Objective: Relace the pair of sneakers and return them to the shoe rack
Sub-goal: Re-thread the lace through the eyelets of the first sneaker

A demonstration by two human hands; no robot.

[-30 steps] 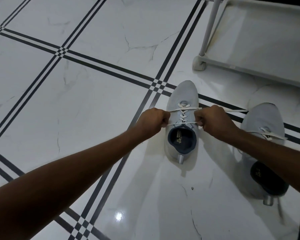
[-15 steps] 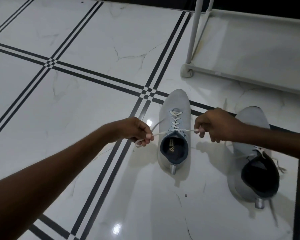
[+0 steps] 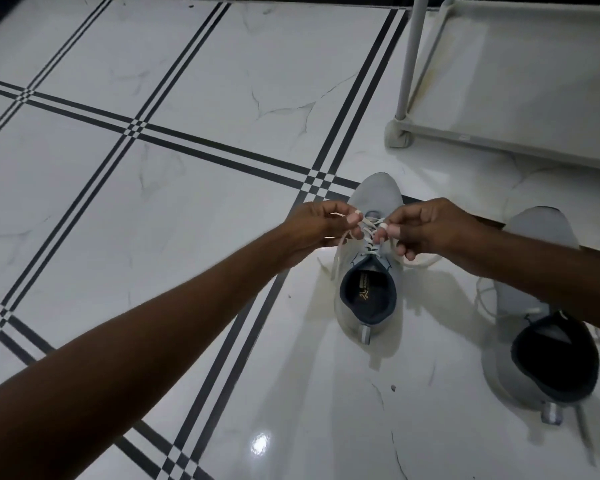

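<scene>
The shoe rack [image 3: 499, 140] stands far right on the tiled floor [image 3: 187, 202]. Near it the laced sneaker [image 3: 368, 299] sits mid-scene, the second sneaker [image 3: 548, 341] to its right. Left hand [image 3: 312, 230] and right hand [image 3: 430, 230] meet over the tongue, fingers [image 3: 355, 218] of each pinching the white lace [image 3: 369, 233]. Likely knotting: keep both ends evenly taut, cross low, cinch against the eyelets.
</scene>
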